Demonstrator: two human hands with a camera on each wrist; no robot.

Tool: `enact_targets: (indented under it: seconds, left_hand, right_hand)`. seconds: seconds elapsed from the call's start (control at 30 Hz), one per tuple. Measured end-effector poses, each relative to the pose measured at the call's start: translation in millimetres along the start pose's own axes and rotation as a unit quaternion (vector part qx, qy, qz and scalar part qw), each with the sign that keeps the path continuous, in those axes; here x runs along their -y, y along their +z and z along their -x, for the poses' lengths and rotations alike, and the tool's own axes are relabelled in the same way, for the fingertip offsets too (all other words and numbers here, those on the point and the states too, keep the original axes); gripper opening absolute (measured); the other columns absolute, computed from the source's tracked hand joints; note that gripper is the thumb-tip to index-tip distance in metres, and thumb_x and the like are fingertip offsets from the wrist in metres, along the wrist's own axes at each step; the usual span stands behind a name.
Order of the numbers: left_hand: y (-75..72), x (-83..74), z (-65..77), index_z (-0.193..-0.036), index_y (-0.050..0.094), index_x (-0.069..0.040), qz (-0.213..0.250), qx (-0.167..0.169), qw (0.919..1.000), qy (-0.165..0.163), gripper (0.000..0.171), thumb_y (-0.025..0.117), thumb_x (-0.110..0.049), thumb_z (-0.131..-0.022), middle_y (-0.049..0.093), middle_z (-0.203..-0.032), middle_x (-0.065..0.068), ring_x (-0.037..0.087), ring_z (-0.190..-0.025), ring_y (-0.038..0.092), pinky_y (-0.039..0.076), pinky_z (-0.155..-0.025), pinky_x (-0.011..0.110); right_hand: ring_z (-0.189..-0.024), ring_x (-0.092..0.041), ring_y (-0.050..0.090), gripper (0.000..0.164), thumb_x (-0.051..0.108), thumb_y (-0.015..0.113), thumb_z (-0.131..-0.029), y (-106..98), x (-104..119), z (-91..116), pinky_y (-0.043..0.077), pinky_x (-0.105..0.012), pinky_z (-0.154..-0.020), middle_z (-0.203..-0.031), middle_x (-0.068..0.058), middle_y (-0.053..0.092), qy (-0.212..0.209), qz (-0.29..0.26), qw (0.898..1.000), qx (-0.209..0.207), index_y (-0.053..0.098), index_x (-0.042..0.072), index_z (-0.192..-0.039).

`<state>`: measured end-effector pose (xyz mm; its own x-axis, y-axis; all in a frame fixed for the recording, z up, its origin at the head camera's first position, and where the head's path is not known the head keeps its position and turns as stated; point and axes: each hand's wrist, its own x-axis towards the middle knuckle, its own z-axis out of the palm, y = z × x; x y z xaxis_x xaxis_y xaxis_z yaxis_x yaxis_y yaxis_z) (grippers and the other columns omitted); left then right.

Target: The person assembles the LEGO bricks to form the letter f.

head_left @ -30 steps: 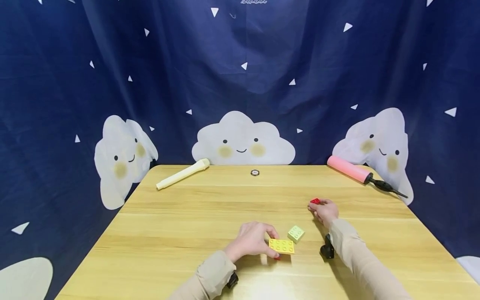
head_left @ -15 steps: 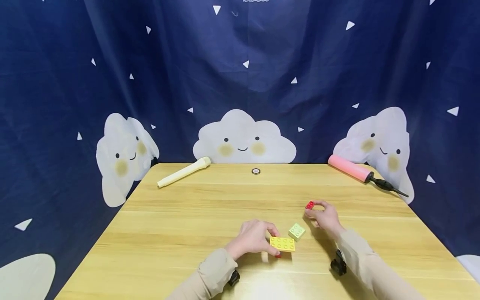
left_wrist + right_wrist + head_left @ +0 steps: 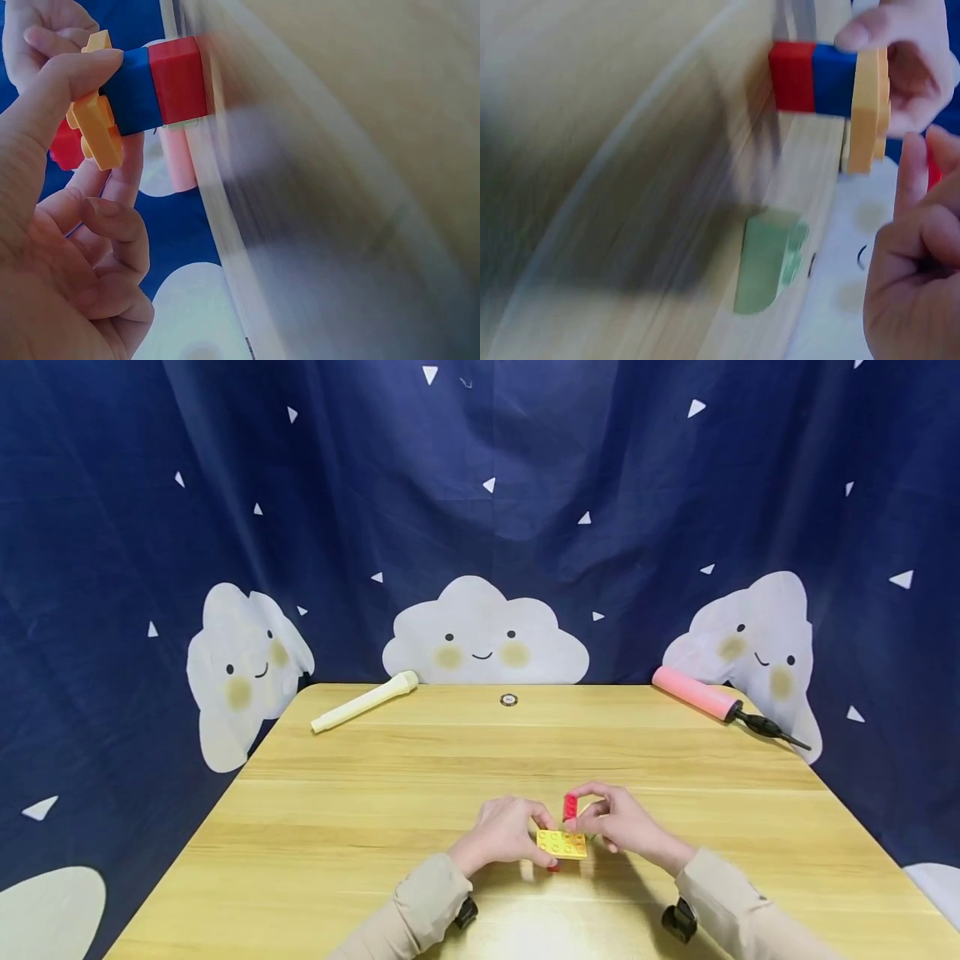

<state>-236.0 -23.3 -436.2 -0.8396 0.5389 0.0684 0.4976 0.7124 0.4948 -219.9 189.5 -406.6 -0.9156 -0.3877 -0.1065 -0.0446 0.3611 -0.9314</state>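
Observation:
My left hand (image 3: pixel 506 835) pinches a stack of toy bricks between thumb and fingers. On top is a wide yellow brick (image 3: pixel 558 845), below it a blue brick (image 3: pixel 832 81), and at the bottom a red brick (image 3: pixel 792 76) by the tabletop. Between the thumb and fingers of my right hand (image 3: pixel 626 822) is a small red brick (image 3: pixel 570 807), tilted up at the right part of the yellow one; whether the two touch I cannot tell. Mostly hidden behind that hand in the head view, a light green brick (image 3: pixel 765 262) stands on the table in the right wrist view.
On the wooden table (image 3: pixel 360 793), a cream microphone-shaped stick (image 3: pixel 365 702) lies at the back left. A small dark round disc (image 3: pixel 509 700) is at the back middle. A pink pump (image 3: pixel 696 693) with a black end lies back right, before a blue curtain (image 3: pixel 480 468).
My right hand has brought the small red brick left and nearer, from beyond the green brick to the yellow brick. The left hand keeps holding the stack in about the same place.

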Motion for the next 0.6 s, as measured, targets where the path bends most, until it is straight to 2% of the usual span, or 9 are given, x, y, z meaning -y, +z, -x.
enact_targets:
  seconds: [0.1,0.33,0.6]
  left_hand:
    - [-1.4,-0.2,0.8,-0.088,0.070,-0.031,0.000,-0.001,1.0000,-0.001,0.035,0.084,-0.046,-0.059,0.067,-0.089,-0.026,-0.005,-0.063,0.045,0.035,-0.064,0.022]
    - [-1.1,-0.1,0.9,-0.081,0.069,-0.031,0.005,-0.003,1.0000,0.004,0.030,0.084,-0.044,-0.060,0.067,-0.088,-0.026,-0.004,-0.064,0.045,0.035,-0.067,0.024]
    - [-0.6,-0.2,1.3,-0.086,0.070,-0.030,0.002,-0.001,1.0000,0.002,0.033,0.084,-0.043,-0.060,0.068,-0.091,-0.024,-0.004,-0.070,0.048,0.035,-0.069,0.025]
  right_hand:
    - [-0.041,-0.005,0.038,0.050,0.016,0.073,-0.083,6,3,1,0.034,-0.017,-0.040,-0.077,-0.008,0.068,-0.016,0.015,0.999,0.025,0.052,-0.007,-0.122]
    - [-0.040,-0.002,0.036,0.039,0.015,0.076,-0.079,16,-2,2,0.034,-0.016,-0.040,-0.077,-0.004,0.064,-0.041,0.042,0.997,0.042,0.060,-0.003,-0.111]
    - [-0.041,-0.002,0.034,0.037,0.014,0.076,-0.078,19,-3,3,0.033,-0.016,-0.039,-0.077,-0.002,0.062,-0.048,0.074,0.995,0.043,0.062,-0.001,-0.108]
